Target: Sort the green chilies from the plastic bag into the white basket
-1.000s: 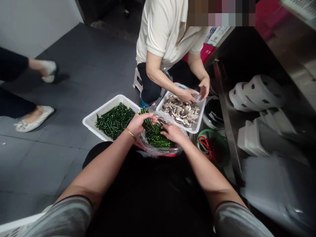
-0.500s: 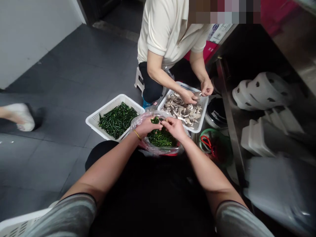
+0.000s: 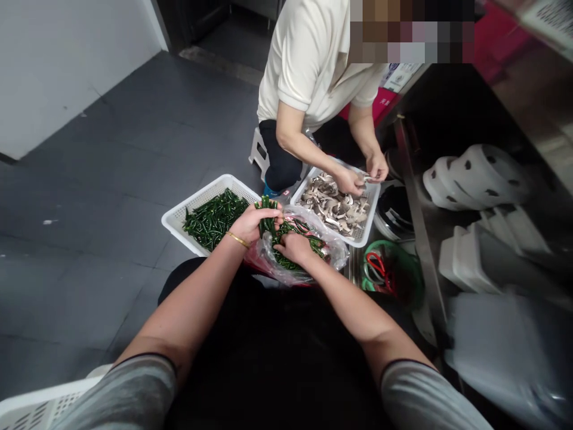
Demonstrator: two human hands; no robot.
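My left hand (image 3: 251,223) is closed around a small bunch of green chili peppers (image 3: 267,222), held upright with the thumb across them. Just to its right, my right hand (image 3: 296,248) reaches down over the clear plastic bag (image 3: 338,255), its fingers curled among the green chilies and stems there. What those fingertips hold is hidden. The bag lies open, with red showing beneath it. Left of my hands stands a white perforated basket (image 3: 175,234) with a heap of dark green chilies (image 3: 215,216).
Opposite, a person in a cream shirt (image 3: 308,65) tears mushrooms over a second white basket (image 3: 372,222). On the right are a green container (image 3: 416,280) with red-handled scissors (image 3: 375,264), and a metal shelf with white tubs (image 3: 461,257). Another white basket (image 3: 49,406) sits at lower left.
My left hand now shows a bunch of chilies, and my right hand has moved from beside it down into the bag. The passing foot at left has left the view.
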